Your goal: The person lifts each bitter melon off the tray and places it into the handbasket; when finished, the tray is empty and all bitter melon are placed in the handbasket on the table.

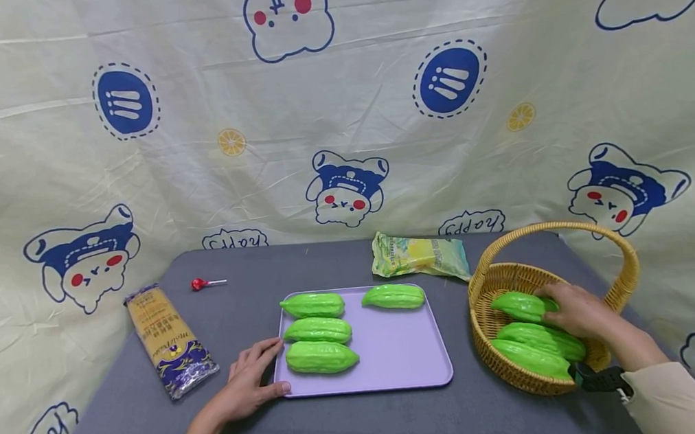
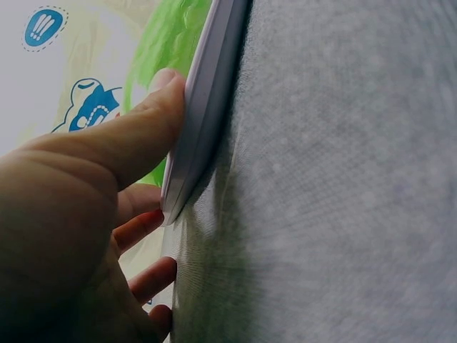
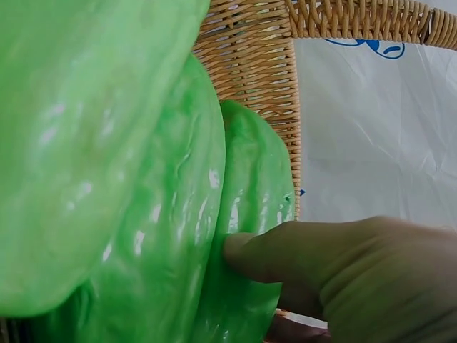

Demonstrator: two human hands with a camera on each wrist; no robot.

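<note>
My right hand (image 1: 575,309) reaches into a wicker basket (image 1: 524,386) and grips the rearmost green bitter melon (image 1: 519,305). In the right wrist view the thumb (image 3: 250,250) presses that melon's side; most other fingers are hidden. Two more bitter melons (image 1: 541,339) lie beside it. My left hand (image 1: 252,382) rests at the left edge of a lilac tray (image 1: 397,357), its thumb and fingers touching the rim with the fingers loosely extended. On the tray, three bitter melons (image 1: 317,330) form a column at left, and one (image 1: 394,297) lies at back right.
A yellow-and-blue noodle packet (image 1: 169,339) lies left of the tray. Behind it is a red lollipop (image 1: 199,284). A green-and-yellow package (image 1: 419,255) lies behind the tray, near the basket. The basket's tall handle (image 1: 628,268) arches over it. A printed cloth (image 1: 337,94) hangs behind the grey table (image 1: 341,431).
</note>
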